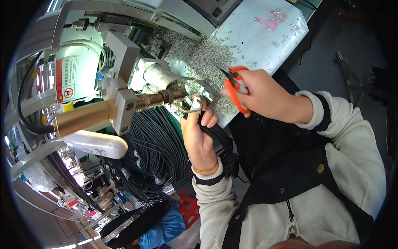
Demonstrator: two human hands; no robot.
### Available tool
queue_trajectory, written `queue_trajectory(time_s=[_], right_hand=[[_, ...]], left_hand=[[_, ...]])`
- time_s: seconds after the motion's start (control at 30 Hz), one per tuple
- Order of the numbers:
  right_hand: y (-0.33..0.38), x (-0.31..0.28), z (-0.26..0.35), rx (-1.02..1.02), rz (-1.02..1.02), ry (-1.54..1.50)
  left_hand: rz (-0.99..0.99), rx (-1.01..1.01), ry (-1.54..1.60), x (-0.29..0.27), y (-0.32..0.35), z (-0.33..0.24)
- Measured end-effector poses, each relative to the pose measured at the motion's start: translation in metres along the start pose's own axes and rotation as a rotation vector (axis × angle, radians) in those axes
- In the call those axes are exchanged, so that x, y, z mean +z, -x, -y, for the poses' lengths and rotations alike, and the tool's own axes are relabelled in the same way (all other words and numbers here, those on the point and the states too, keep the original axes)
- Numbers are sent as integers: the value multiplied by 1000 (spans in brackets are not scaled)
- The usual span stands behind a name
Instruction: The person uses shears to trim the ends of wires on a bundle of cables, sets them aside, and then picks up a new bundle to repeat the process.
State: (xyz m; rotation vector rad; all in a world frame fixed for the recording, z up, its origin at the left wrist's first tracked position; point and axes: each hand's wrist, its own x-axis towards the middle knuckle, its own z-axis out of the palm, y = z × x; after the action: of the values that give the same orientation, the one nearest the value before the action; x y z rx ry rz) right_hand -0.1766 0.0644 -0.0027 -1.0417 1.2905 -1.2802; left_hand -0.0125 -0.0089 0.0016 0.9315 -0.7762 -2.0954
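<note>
My right hand (267, 95) is closed on a pair of orange-handled scissors (235, 99), their dark blades pointing up and left. Left of it, my left hand (199, 139) has its fingers bent around the end of a black cable (219, 137), right by the tip of a brass-coloured soldering head (87, 118). A pale cover sits on one fingertip. Small green and white parts (204, 93) lie just beyond those fingers; what exactly is pinched there is partly hidden.
Many small silvery clippings (211, 54) cover the white worktop (253, 41). A thick bundle of black cables (153, 141) lies left of my left arm. A white rounded lamp (97, 144) hangs below the soldering head. Someone in a blue sleeve (163, 228) is at lower left.
</note>
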Motion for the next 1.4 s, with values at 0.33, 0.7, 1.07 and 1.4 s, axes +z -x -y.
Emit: queue_trajectory(time_s=[0.33, 0.7, 1.07, 1.4], right_hand=[[-49, 6, 3, 82, 115, 73], [-50, 9, 1, 92, 81, 68], [-47, 12, -2, 22, 23, 95], [-28, 7, 8, 84, 130, -125]], left_hand=[[-48, -10, -122, 1, -14, -10], [-80, -21, -178, 1, -13, -11], [-135, 45, -260, 10, -8, -10], [-108, 124, -237, 17, 19, -5]])
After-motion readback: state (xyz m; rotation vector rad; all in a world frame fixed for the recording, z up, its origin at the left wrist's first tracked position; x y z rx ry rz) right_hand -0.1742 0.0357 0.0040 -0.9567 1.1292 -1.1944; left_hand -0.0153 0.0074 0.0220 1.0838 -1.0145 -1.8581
